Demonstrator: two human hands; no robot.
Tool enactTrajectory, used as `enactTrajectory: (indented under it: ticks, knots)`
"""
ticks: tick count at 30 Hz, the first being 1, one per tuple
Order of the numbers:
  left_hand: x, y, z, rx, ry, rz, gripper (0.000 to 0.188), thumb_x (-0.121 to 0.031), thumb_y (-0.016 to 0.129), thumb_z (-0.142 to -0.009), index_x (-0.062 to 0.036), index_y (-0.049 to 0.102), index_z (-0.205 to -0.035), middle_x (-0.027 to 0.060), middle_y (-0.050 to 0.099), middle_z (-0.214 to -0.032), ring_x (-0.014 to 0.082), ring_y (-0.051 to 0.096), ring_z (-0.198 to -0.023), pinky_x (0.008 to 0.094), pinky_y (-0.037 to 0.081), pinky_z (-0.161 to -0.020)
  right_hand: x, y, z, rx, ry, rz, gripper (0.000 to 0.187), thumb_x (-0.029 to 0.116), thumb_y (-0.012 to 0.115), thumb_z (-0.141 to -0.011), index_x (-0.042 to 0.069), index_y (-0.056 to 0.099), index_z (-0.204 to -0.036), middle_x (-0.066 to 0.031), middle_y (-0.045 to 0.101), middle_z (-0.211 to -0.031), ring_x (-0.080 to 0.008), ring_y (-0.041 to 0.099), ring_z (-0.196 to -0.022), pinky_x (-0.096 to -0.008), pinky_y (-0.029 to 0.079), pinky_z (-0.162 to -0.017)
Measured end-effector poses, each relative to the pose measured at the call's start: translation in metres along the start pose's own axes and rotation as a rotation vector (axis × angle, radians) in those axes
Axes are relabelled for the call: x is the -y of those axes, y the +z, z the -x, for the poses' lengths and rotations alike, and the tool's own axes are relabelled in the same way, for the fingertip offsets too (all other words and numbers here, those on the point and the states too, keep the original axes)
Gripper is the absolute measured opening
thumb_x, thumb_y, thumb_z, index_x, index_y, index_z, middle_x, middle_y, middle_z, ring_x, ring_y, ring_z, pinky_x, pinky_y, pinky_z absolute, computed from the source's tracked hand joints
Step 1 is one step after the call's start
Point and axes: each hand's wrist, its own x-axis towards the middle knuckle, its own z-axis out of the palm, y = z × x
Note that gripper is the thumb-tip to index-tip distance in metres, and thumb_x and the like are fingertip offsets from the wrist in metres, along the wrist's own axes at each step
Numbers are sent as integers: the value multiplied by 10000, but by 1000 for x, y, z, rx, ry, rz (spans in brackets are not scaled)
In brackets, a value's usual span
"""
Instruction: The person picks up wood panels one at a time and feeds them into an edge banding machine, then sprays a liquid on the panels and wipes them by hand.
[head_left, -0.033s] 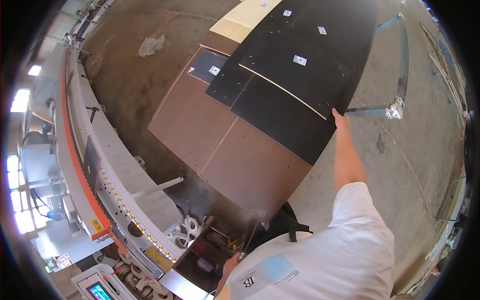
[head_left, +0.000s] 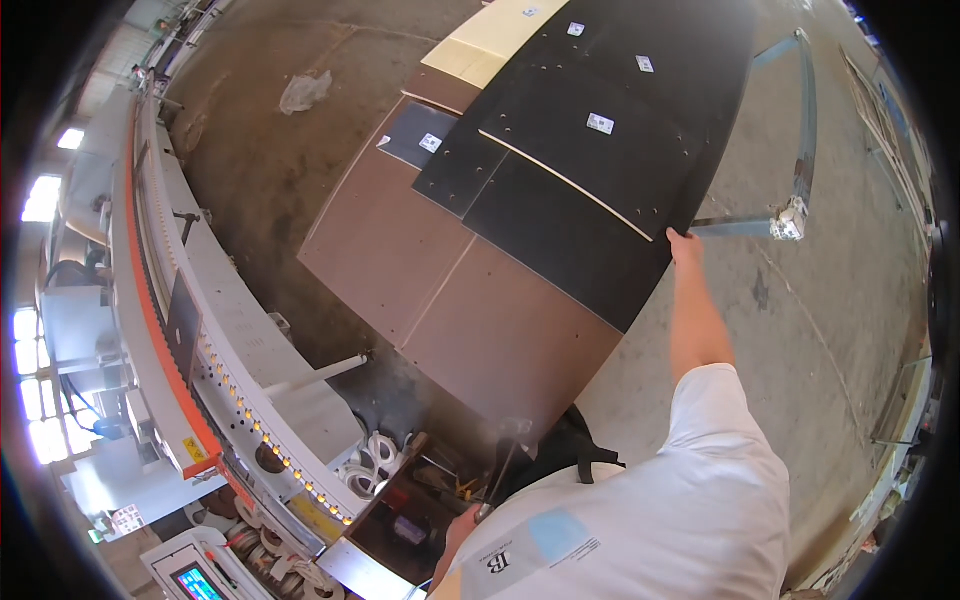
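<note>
Your right hand point(head_left: 683, 245) is touching the right edge of the black panels point(head_left: 620, 185), which are lying on top of the stack in the middle, reaching toward the far side. One digit is resting at that edge; the others are hiding from view, so you cannot tell whether they are pinching the board. Your left hand point(head_left: 463, 525) is staying low at the near side, beside a dark thin rod point(head_left: 502, 475); your shirt is covering part of it, and whether its fingers are closing around anything cannot be told.

Three white labels point(head_left: 600, 123) with dark printed marks are sitting on the black surface, too small for reading. Another white label point(head_left: 430, 142) is marking the blue-grey piece point(head_left: 405, 130) on the left, and one more is showing on the cream panel point(head_left: 470, 60) at the far left. Brown panels point(head_left: 510, 320) are lying underneath, jutting out on the near side. Your white shirt point(head_left: 690, 500) is carrying a black logo, a light blue square and fine print. On the left, the long machine point(head_left: 245, 340) is bearing a yellow sticker point(head_left: 193, 450), and a control box point(head_left: 190, 570) is displaying a lit blue screen.
</note>
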Motion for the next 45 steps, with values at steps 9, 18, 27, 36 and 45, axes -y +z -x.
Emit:
enactTrajectory:
  ticks: [9, 18, 27, 36, 45]
  knots:
    - [-11, 5, 7, -11, -50, 8, 524, -513, 723, -873, -208, 645, -1293, 179, 737, -1137, 392, 686, -1107, 429, 526, -891, 96, 29, 80, -265, -23, -6, 1027, 602, 896, -664, -118, 587, -1327, -228, 664, -1312, -365, 621, -1254, -414, 481, -1061]
    - [50, 32, -33, 14, 52, 173, 507, -552, 682, -896, -227, 643, -1284, 172, 740, -1123, 396, 682, -1106, 428, 524, -891, 24, -13, 7, 43, -75, -556, 610, 264, 879, -825, -64, 631, -1274, -135, 752, -1049, -307, 733, -989, -450, 570, -903]
    - [13, 26, -4, -57, 52, 163, 464, -484, 687, -899, -221, 637, -1279, 166, 726, -1153, 377, 676, -1122, 419, 522, -907, 75, -60, 113, 327, 285, -440, 388, 471, 755, -896, 118, 699, -1048, -47, 745, -999, -167, 708, -845, -347, 564, -784]
    - [57, 43, -47, -100, 180, 264, 465, -523, 660, -925, -215, 640, -1273, 190, 726, -1139, 402, 679, -1099, 455, 532, -905, 90, 2, 202, 601, 41, -1132, 456, 221, 699, -977, 54, 555, -1377, -97, 638, -1325, -267, 634, -1197, -430, 556, -993]
    - [51, 17, 19, -470, 38, 377, 481, -501, 648, -942, -136, 660, -1255, 175, 751, -985, 359, 727, -961, 424, 555, -855, 97, 16, 381, 692, -28, -1041, 449, 198, 635, -988, 25, 540, -1391, -107, 646, -1302, -301, 634, -1180, -463, 542, -1009]
